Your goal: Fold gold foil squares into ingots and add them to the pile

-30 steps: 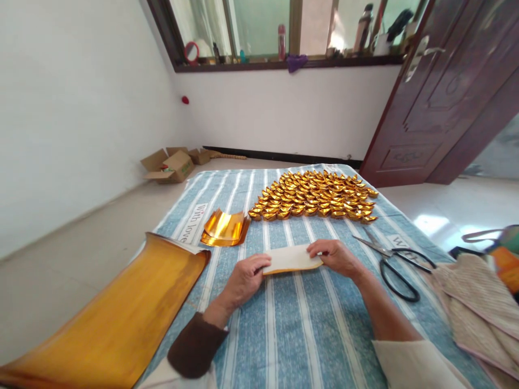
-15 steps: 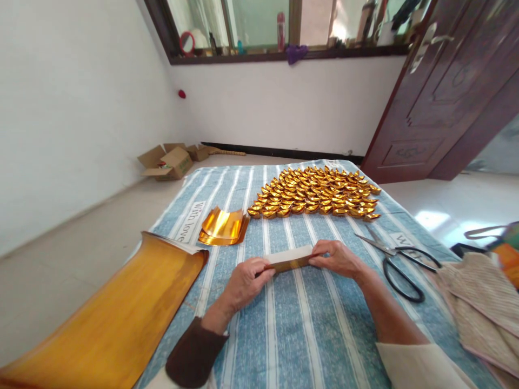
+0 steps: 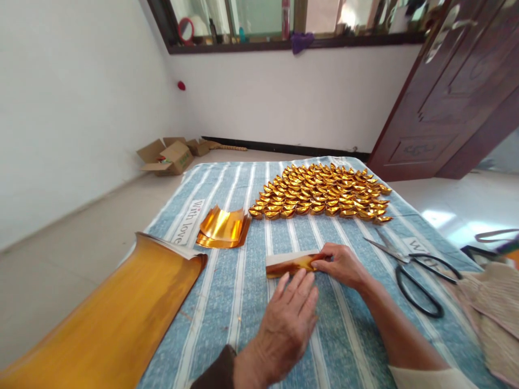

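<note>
A folded strip of gold paper [image 3: 288, 264], white on its top flap, lies on the blue striped cloth [image 3: 251, 302] in front of me. My right hand [image 3: 343, 265] pinches the strip's right end. My left hand [image 3: 290, 319] lies flat with its fingers together, fingertips touching the strip's near edge. Beyond the strip sit many rows of folded gold paper ingots [image 3: 320, 195].
A small stack of curled gold sheets [image 3: 223, 227] lies left of the ingots. A large gold paper roll [image 3: 109, 319] spreads over the near left. Black scissors [image 3: 417, 273] lie at the right, beside a beige towel [image 3: 490, 308]. Cardboard boxes [image 3: 168, 156] stand on the floor.
The white sheet has been folded over into a narrow strip showing gold. My left hand has let go of the left end and now presses flat along the near edge.
</note>
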Available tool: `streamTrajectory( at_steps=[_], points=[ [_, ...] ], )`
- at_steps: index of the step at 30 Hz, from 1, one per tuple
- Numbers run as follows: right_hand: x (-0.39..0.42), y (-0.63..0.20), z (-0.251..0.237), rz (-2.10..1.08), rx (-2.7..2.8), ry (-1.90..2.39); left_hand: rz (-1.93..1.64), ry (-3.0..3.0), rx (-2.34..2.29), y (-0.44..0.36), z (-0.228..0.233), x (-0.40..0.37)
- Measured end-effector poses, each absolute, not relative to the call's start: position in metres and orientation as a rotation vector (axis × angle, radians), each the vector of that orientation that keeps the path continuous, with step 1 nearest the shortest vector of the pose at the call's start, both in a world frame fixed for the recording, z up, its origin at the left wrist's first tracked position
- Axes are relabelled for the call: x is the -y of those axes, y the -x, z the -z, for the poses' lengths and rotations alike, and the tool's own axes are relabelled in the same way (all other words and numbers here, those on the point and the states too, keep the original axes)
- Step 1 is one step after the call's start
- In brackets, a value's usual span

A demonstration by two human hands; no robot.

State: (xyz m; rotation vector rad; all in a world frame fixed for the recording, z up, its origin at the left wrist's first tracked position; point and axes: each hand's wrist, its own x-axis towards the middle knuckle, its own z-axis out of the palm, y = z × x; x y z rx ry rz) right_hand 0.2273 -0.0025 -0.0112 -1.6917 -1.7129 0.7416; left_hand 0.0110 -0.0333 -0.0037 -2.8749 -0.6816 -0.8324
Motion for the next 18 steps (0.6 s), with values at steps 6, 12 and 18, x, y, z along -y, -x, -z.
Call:
streamTrajectory(
  at_steps=[6, 12, 18],
  points=[
    [0.003, -0.224, 0.010, -0.739, 1.704, 1.724, 0.575, 2.891, 0.906, -0.011, 0.018, 0.022],
    [0.005, -0.222, 0.012, -0.717, 1.607, 1.777, 0.361, 2.964, 0.948, -0.011, 0.020, 0.018],
    [0.005, -0.218, 0.014, -0.651, 1.541, 1.798, 0.226, 3.073, 1.001, -0.009, 0.018, 0.008]
  ],
)
